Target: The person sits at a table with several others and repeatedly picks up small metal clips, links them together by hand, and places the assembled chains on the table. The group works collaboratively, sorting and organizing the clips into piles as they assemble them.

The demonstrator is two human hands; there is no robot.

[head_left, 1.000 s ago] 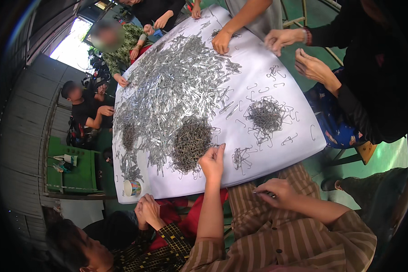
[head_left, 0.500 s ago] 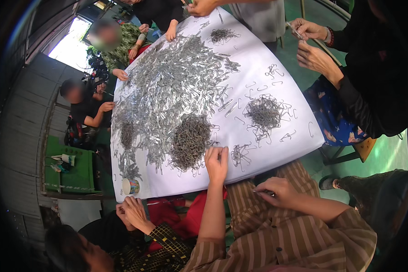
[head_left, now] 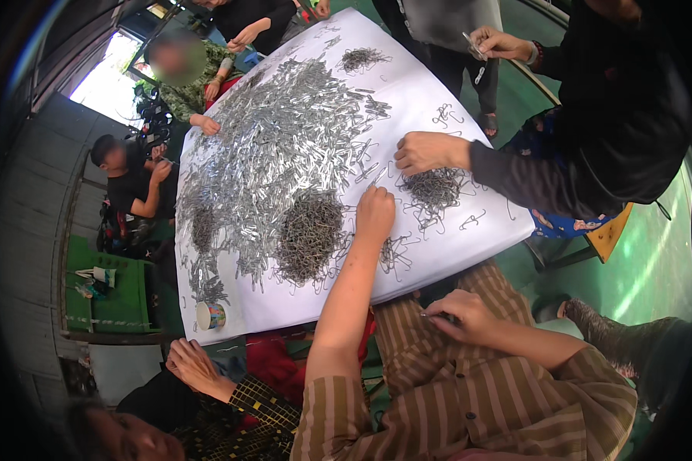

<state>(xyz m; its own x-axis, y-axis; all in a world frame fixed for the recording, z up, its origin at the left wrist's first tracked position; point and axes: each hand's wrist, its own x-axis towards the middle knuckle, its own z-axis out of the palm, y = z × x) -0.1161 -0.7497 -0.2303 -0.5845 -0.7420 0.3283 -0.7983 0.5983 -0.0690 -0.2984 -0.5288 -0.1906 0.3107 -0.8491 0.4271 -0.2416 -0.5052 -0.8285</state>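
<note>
My left hand [head_left: 375, 213] reaches over the white-covered table [head_left: 346, 303], fingers closed on a narrow silver metal piece [head_left: 377, 176] that sticks out past the fingertips. It is between the big heap of silver metal pieces [head_left: 284, 146] and a small pile of bent wire hooks [head_left: 432, 188]. A denser, darker pile of wire hooks [head_left: 310, 237] lies left of my forearm. My right hand [head_left: 467, 316] hovers above my lap, off the table's near edge, thumb and fingers pinched together. A tiny bit shows at its fingertips, too small to name.
At right, a co-worker's hand [head_left: 430, 154] covers part of the small hook pile. Another co-worker's hands [head_left: 200, 367] are by the near left corner, beside a paper cup [head_left: 211, 315]. More people stand or sit along the far and left sides. A wooden stool [head_left: 607, 238] stands at right.
My left hand has moved forward from the table's near edge to the silver pieces. The right-hand co-worker has brought a hand down onto the hook pile. My right hand has barely moved.
</note>
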